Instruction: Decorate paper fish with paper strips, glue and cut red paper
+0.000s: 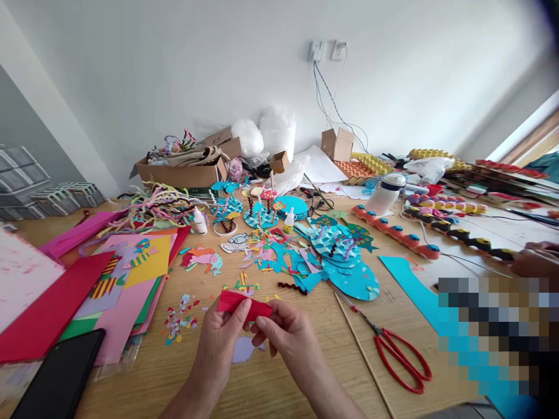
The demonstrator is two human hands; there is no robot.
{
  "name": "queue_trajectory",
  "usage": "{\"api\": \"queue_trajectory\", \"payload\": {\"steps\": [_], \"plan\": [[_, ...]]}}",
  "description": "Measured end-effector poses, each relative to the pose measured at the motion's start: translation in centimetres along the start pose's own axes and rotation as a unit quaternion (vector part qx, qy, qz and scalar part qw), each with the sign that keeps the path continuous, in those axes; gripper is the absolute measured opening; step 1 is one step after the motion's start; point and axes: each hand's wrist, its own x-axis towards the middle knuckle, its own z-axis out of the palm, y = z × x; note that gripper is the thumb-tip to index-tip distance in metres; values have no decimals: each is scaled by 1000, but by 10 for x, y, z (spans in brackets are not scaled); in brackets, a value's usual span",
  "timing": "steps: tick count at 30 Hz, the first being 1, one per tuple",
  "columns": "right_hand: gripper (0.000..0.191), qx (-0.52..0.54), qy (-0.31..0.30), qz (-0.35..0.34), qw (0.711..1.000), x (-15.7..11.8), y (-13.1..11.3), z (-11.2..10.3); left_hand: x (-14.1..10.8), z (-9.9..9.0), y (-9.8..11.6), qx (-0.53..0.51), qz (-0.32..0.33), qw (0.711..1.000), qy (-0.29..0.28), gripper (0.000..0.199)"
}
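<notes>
Between my two hands is a small piece of red paper, which looks folded. My left hand pinches its left part with the thumb on top. On the right side, the thumb and fingers of my right hand close on its other end. A lavender paper piece lies on the table just under my hands. Small paper scraps in several colours are scattered to the left. Right of my hands rest red-handled scissors and a thin wooden stick. A dark brown fuzzy stem lies just beyond my right hand.
Coloured paper sheets and a black phone lie at left. Glue bottles, blue paper discs and paper fish fill the middle. Another person's hand is at the right edge, near painted egg-carton strips.
</notes>
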Motion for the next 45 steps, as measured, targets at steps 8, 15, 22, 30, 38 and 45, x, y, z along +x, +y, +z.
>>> {"api": "queue_trajectory", "payload": {"steps": [8, 15, 22, 30, 38, 45], "plan": [[41, 29, 13, 42, 999, 4, -6, -6, -1, -8, 18, 47, 49, 998, 8, 37], [40, 29, 27, 29, 999, 3, -7, -10, 3, -19, 16, 100, 93, 990, -41, 12], [42, 16, 41, 13, 999, 2, -8, -11, 2, -18, 15, 93, 95, 990, -45, 10], [41, 4, 73, -19, 997, 3, -10, -13, -2, -19, 15, 118, 58, 990, -46, 7], [42, 45, 97, -1, 994, 2, -8, -11, 2, -14, 18, 127, 55, 990, -29, 10], [40, 11, 97, -26, 995, 1, -7, -13, 2, -15, 21, 139, 31, 989, -31, 16]]}}
